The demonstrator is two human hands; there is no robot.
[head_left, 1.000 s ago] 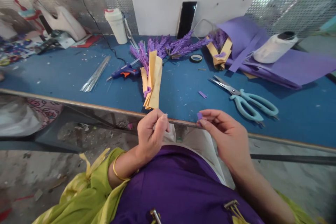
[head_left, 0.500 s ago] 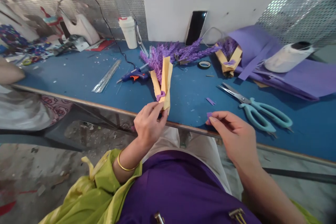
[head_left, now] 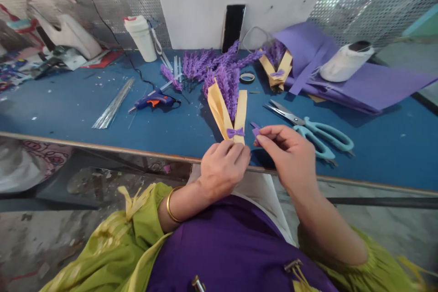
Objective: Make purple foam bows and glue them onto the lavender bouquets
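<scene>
Beside the scissors (head_left: pixel 313 130), hands pinch a wrapped bouquet (head_left: pixel 230 109).

Person's attire, seen from above.
Yellow-green short sleeves (head_left: pixel 143 210), thin gold bangle (head_left: pixel 170 205) on left wrist, purple fabric garment (head_left: pixel 226 246), white cloth (head_left: pixel 260 191) beneath.

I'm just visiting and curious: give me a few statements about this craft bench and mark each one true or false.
1. The left hand holds the yellow-wrapped lavender bouquet by its base. True.
2. The right hand grips the scissors. False: it pinches a small purple piece; the scissors lie on the blue table.
3. A purple bow sits on the wrapper. True.
4. The glue gun is red. False: it is blue with an orange trigger.
5. A phone leans against the wall. True.
</scene>
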